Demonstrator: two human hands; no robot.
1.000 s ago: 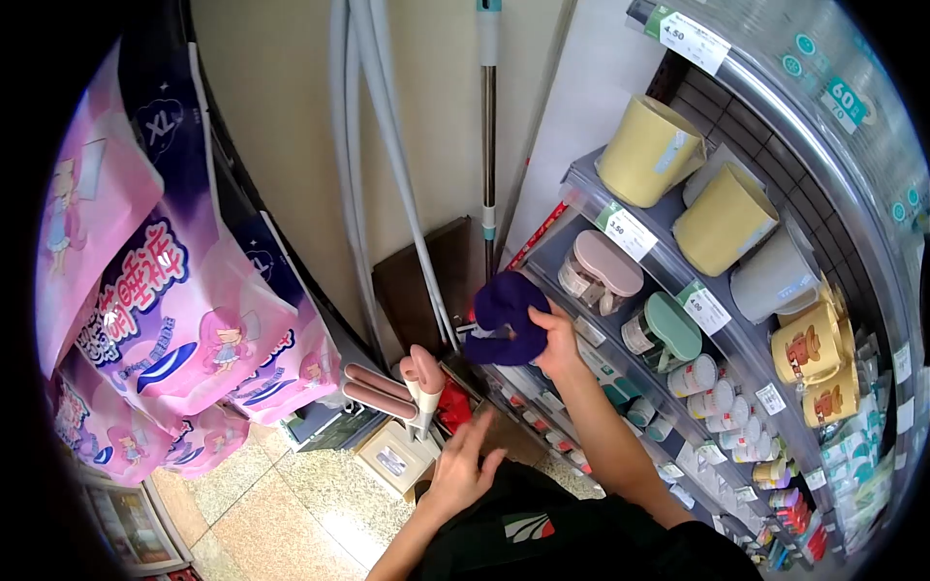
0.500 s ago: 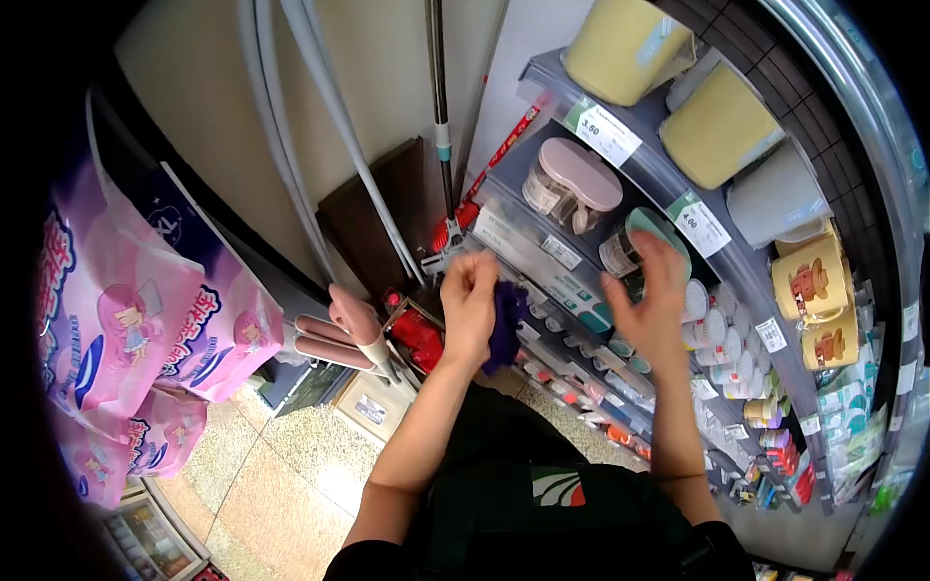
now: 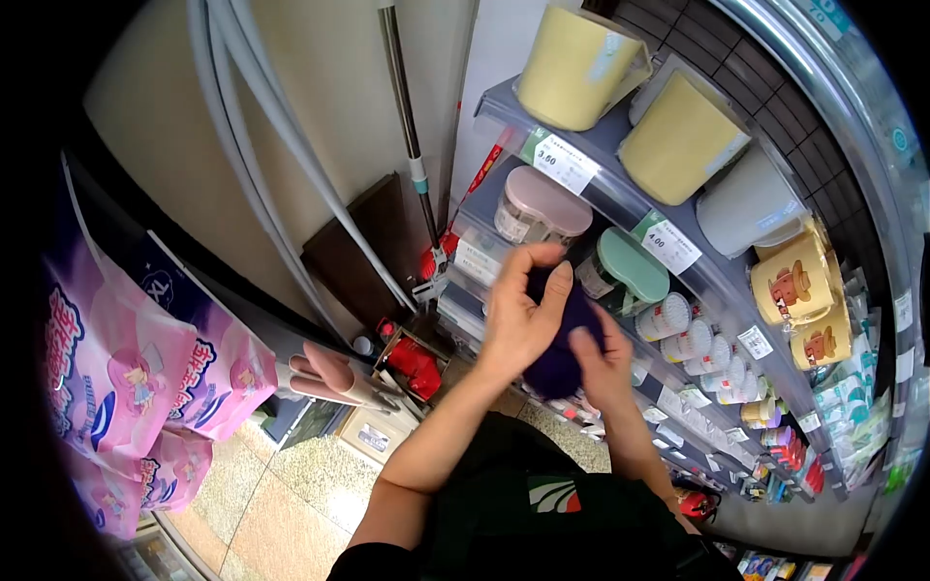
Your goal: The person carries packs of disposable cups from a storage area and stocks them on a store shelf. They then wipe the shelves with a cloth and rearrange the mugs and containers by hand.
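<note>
A dark purple cloth [image 3: 560, 360] is bunched between my two hands in front of the shelves. My left hand [image 3: 523, 315] grips its upper left part, with the thumb over the fabric. On the cloth's right side, my right hand [image 3: 607, 366] has its fingers and thumb closed on the fabric. Just beyond my hands, a jar with a pink lid [image 3: 548, 201] and one with a green lid [image 3: 632, 266] stand on a shelf.
Yellow mugs [image 3: 583, 70] sit on the shelf [image 3: 620, 184] at right. Pink bags [image 3: 145, 382] hang at left. Grey poles [image 3: 281, 126] and a metal pole [image 3: 402, 97] lean at the wall, above a box with red items [image 3: 415, 366]. Pink handles [image 3: 325, 373] stick up nearby.
My left hand has moved right and up with the purple cloth. My right hand, which was apart from it half a second ago, has come in and closed on it.
</note>
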